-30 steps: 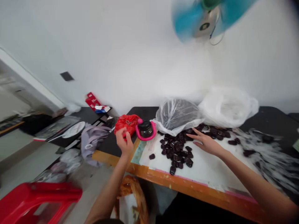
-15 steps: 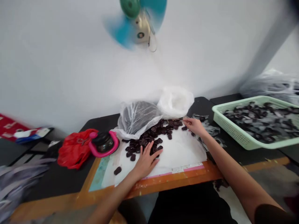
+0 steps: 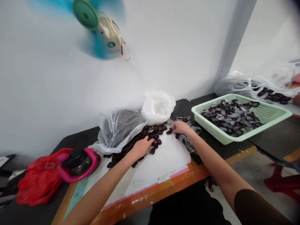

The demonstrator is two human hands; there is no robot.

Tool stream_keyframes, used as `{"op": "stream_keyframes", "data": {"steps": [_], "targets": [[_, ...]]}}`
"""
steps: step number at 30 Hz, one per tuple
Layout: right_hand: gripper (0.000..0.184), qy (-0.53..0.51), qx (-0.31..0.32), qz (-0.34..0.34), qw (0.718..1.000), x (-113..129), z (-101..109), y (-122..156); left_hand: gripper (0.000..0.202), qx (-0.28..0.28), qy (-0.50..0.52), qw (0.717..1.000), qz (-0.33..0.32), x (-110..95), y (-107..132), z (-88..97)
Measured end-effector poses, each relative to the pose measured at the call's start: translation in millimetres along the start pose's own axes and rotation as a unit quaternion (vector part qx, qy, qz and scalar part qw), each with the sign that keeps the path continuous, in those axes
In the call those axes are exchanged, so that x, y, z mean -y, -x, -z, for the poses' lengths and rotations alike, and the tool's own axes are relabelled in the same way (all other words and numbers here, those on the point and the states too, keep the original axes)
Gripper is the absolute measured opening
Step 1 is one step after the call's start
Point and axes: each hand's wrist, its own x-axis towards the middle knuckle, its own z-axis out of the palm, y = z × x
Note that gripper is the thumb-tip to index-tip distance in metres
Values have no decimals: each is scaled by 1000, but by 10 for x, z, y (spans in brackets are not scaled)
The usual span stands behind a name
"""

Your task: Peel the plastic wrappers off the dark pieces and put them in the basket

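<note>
Many small dark brown flat pieces (image 3: 153,132) lie in a loose heap on a white sheet (image 3: 150,175). My left hand (image 3: 141,147) reaches over the heap, its thumb and forefinger apart, touching pieces at the near side. At the heap's right end, my right hand (image 3: 181,127) has its fingers drawn together low over the sheet; what they hold, if anything, is hidden. Beside it lie several dark pieces in clear wrappers (image 3: 187,142). Behind the heap rests a clear plastic bag (image 3: 119,126), with a white plastic bag (image 3: 158,107) to its right.
A pale green basket (image 3: 225,137) of wrapped dark pieces stands to the right. At left are a red plastic bag (image 3: 35,178) and a dark pot-like object with a pink handle (image 3: 78,164). A fan (image 3: 107,34) spins above. Further right, a bag (image 3: 248,84) lies near more dark pieces.
The view has swung right, so things sit further left in it. My left hand has moved forward and right into the heap. My right hand has shifted slightly beside the wrapped pieces.
</note>
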Motion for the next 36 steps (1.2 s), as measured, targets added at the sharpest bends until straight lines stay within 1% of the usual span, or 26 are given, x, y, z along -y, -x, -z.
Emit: {"op": "stream_keyframes", "data": {"steps": [2, 4, 7, 9, 10, 12, 14, 16, 18, 20, 21, 23, 25, 26, 27, 28, 29, 30, 31, 33, 34, 35, 36], "targets": [[15, -21, 0, 1, 1000, 57, -24, -14, 33, -13, 16, 1000, 17, -56, -110, 55], [14, -56, -9, 14, 998, 104, -35, 7, 28, -47, 58, 997, 36, -131, -170, 55], [17, -114, -14, 49, 992, 157, -39, 80, 24, -102, 153, 980, 71, -233, -197, -63], [23, -186, -6, 82, 979, 181, -51, 126, 23, -143, 199, 964, 108, -272, -203, -183], [25, -235, 3, 96, 967, 191, -61, 144, 24, -165, 214, 954, 127, -281, -205, -240], [30, -347, 31, 109, 931, 216, -89, 168, 26, -212, 241, 935, 154, -278, -208, -324], [32, -430, 64, 104, 895, 255, -120, 187, 29, -249, 267, 918, 154, -254, -204, -361], [35, -481, 82, 103, 867, 313, -148, 210, 32, -266, 288, 909, 142, -218, -188, -363], [39, -515, 76, 110, 846, 380, -171, 238, 35, -272, 311, 902, 127, -181, -163, -355], [37, -549, 72, 115, 825, 438, -188, 263, 37, -276, 348, 888, 118, -155, -139, -352], [33, -569, 78, 113, 811, 460, -195, 271, 35, -278, 377, 875, 122, -147, -131, -354], [31, -612, 106, 102, 777, 491, -207, 280, 28, -274, 456, 834, 150, -139, -126, -364], [41, -649, 130, 92, 744, 511, -227, 280, 21, -255, 551, 774, 180, -133, -133, -381], [48, -659, 133, 90, 735, 520, -242, 280, 20, -247, 600, 739, 182, -129, -139, -392], [52, -660, 131, 89, 734, 530, -261, 279, 19, -243, 643, 704, 177, -123, -145, -405], [50, -651, 122, 87, 744, 541, -283, 280, 19, -244, 679, 672, 168, -115, -151, -419], [45, -633, 101, 83, 763, 553, -306, 281, 21, -249, 704, 647, 157, -107, -157, -433], [39, -606, 73, 76, 788, 564, -329, 283, 22, -256, 718, 630, 149, -100, -162, -446], [35, -573, 39, 70, 815, 576, -351, 286, 23, -263, 724, 622, 143, -95, -166, -455], [34, -503, -28, 69, 861, 596, -386, 290, 25, -273, 725, 618, 131, -96, -172, -459], [34, -476, -53, 79, 874, 605, -400, 292, 27, -277, 728, 615, 124, -103, -174, -452], [33, -462, -65, 95, 880, 616, -413, 293, 30, -280, 732, 610, 117, -113, -174, -441], [33, -461, -63, 114, 878, 628, -428, 296, 33, -283, 737, 603, 113, -125, -174, -427]]}}
